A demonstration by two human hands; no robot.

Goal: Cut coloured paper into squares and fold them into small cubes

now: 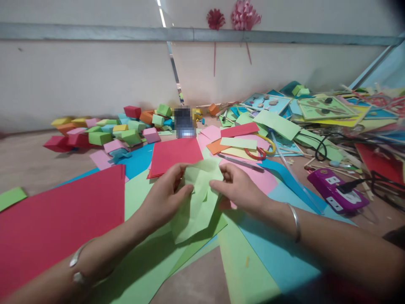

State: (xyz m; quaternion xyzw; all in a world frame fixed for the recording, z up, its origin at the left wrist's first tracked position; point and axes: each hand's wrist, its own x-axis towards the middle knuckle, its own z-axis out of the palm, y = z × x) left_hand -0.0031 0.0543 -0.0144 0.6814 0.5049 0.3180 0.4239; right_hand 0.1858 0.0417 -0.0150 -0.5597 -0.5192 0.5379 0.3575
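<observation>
A creased sheet of light green paper (196, 215) is held up between my two hands, tilted toward me. My left hand (172, 190) pinches its left edge, thumb on the near face and fingers behind. On the right edge, my right hand (236, 183) grips it the same way, thumb and fingers closed on the paper. Small slits or flaps show in the sheet's middle. Beneath it lie larger green sheets (139, 253) and a blue sheet (268, 245). Just beyond my hands sits a stack of red paper (175, 156).
Folded paper cubes (98, 137) crowd the left back. Scissors (268, 145) and a dark pen (240, 162) lie beyond my right hand. A purple power strip (337, 190) with a plugged-in cord is at right. Large red sheets (63, 228) cover the left. Paper flowers (245, 16) hang on the wall.
</observation>
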